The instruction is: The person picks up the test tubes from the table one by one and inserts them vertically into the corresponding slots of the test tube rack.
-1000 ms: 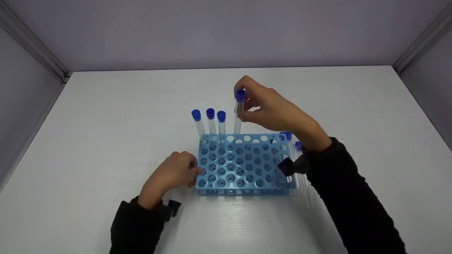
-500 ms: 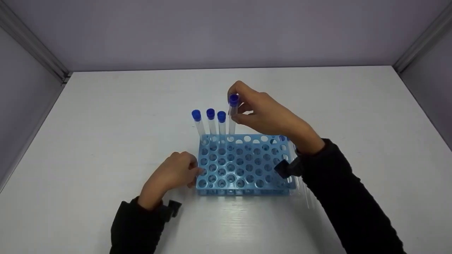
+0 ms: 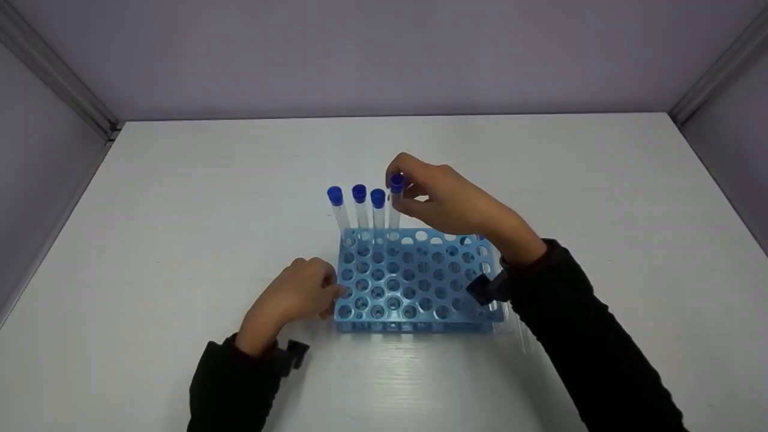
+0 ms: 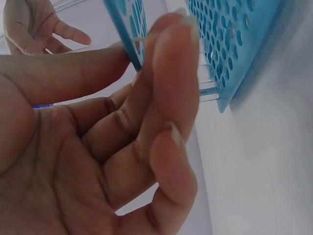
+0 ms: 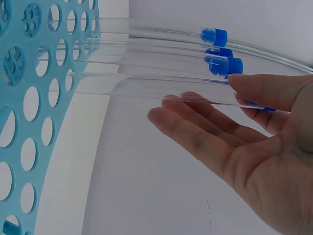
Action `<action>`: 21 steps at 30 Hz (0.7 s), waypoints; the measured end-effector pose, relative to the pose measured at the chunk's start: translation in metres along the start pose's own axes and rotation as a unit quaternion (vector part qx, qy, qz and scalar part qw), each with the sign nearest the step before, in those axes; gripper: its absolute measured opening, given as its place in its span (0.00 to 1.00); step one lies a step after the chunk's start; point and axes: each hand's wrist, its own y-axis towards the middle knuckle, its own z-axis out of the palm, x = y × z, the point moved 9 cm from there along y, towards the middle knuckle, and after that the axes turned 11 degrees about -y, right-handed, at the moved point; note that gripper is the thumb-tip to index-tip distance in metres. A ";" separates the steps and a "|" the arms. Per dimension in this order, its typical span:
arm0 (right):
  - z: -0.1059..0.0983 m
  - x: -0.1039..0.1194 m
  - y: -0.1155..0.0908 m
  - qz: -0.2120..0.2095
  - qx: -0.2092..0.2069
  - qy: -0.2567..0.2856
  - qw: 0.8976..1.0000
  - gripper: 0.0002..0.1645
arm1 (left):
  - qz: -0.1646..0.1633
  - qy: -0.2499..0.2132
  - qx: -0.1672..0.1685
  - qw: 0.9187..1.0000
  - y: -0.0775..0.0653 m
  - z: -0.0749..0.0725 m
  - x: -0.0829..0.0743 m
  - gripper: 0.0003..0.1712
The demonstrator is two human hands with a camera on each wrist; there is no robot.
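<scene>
A blue test tube rack [image 3: 414, 322] with rows of round holes sits mid-table. At its left edge my left hand [image 3: 295, 291] grips the upper plate between thumb and fingers, as the left wrist view shows. My right hand [image 3: 459, 201], over the back row, pinches a clear test tube [image 3: 394, 219] just below its blue cap; the tube's lower end is in a back-row hole. Left of it, three capped tubes [image 3: 360, 210] stand in the same row, the leftmost tilted outward. In the right wrist view the held tube [image 5: 146, 88] lies alongside them, thumb near its cap.
Beside the rack's right end are more clear tubes [image 3: 523, 336], mostly hidden under my right sleeve [image 3: 576, 324]. The white table [image 3: 210, 180] ends at a grey back wall [image 3: 384, 60], with side panels left and right.
My right hand has shifted left, then down, lowering the tube into the back-row hole beside the other three. The left hand has stayed on the rack's edge.
</scene>
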 end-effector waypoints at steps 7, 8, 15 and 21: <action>0.004 -0.003 0.000 0.005 0.006 -0.011 1.000 0.14 | -0.007 0.003 -0.005 1.000 0.000 0.000 0.000 0.08; 0.004 -0.004 0.000 0.007 0.007 -0.010 1.000 0.14 | -0.007 0.004 -0.005 1.000 0.000 0.000 0.000 0.08; 0.008 -0.009 0.000 0.029 0.022 -0.011 0.999 0.15 | -0.005 0.003 -0.003 1.000 0.001 0.000 0.000 0.08; 0.012 -0.010 0.001 0.035 0.030 -0.016 0.999 0.15 | -0.014 0.000 0.004 1.000 0.002 0.001 0.001 0.08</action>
